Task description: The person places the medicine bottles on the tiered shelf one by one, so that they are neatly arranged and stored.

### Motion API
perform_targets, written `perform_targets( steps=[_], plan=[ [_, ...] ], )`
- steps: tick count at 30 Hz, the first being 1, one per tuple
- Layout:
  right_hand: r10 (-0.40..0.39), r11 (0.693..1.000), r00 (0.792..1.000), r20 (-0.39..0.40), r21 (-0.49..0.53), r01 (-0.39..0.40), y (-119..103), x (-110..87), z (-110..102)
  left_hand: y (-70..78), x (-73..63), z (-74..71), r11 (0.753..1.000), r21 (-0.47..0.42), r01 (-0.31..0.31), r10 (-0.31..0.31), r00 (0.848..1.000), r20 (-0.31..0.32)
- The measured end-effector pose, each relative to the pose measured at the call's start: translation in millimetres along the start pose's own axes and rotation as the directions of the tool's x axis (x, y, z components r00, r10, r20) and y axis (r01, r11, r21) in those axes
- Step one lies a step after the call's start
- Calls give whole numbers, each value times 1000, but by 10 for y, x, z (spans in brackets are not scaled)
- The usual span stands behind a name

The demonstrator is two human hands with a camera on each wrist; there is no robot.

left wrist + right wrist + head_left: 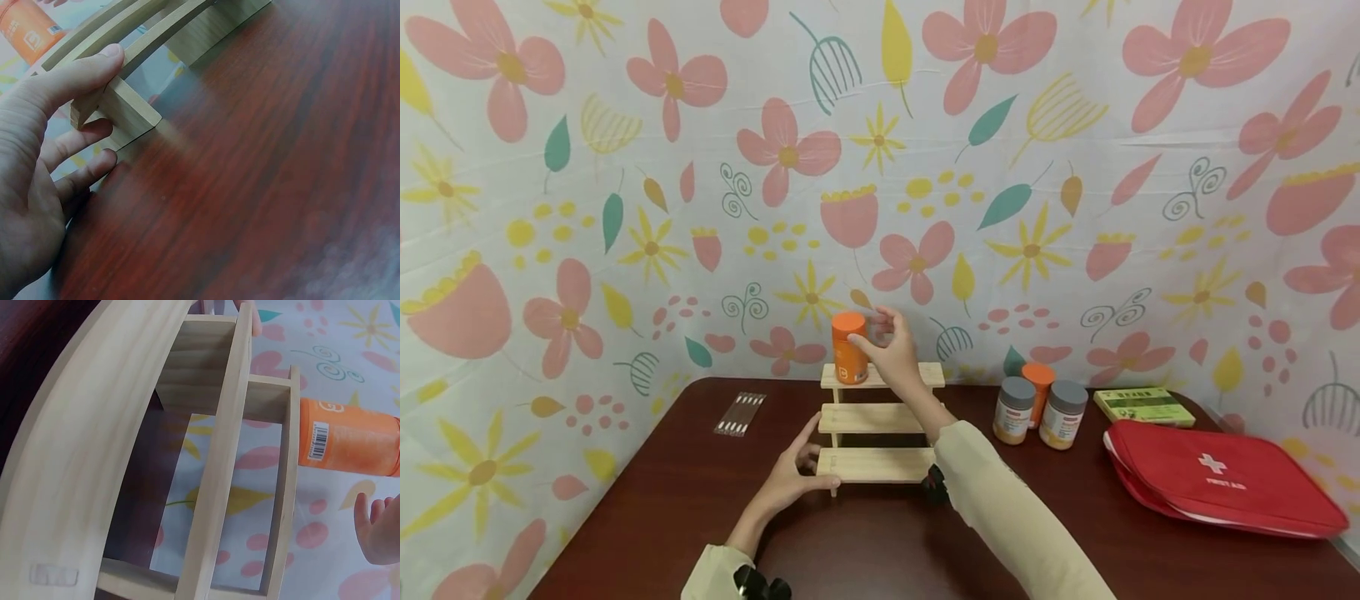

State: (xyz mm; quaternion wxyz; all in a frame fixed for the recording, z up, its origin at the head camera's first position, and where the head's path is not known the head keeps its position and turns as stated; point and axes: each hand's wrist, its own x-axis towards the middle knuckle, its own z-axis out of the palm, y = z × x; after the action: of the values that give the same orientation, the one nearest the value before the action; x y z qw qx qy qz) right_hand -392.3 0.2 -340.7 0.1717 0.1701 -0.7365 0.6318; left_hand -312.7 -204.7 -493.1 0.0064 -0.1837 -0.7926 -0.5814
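Note:
A three-step wooden stand (880,419) sits on the dark table. On its top step, toward the left end, an orange bottle (850,360) with an orange cap stands upright. My right hand (897,354) is raised just right of this bottle, thumb and fingers spread apart, the thumb overlapping the cap's side in the head view. In the right wrist view, a gap shows between the fingers (376,515) and the bottle. My left hand (37,137) holds the stand's left end, its thumb on the lowest step and its fingers against the side panel.
A clear pack of cotton swabs (741,414) lies left of the stand. To the right are two grey-lidded jars (1013,412), another orange bottle (1039,385), a green-yellow box (1142,407) and a red first aid pouch (1225,483). A floral cloth (880,167) hangs behind the table.

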Motion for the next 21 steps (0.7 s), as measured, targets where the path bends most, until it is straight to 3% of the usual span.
perform_targets(
  steps=[4,14,21],
  plan=[
    [-12,999,1000,7,50,12,7,-30,-75,3,1,2,1000,2,-7,7,1000,0],
    [-40,999,999,8,19,40,-32,-115,-217,24,-45,-41,1000,12,-15,16,1000,-21],
    [-22,999,1000,-4,27,22,-43,-217,-433,24,-17,-18,1000,12,-6,6,1000,1]
  ],
)
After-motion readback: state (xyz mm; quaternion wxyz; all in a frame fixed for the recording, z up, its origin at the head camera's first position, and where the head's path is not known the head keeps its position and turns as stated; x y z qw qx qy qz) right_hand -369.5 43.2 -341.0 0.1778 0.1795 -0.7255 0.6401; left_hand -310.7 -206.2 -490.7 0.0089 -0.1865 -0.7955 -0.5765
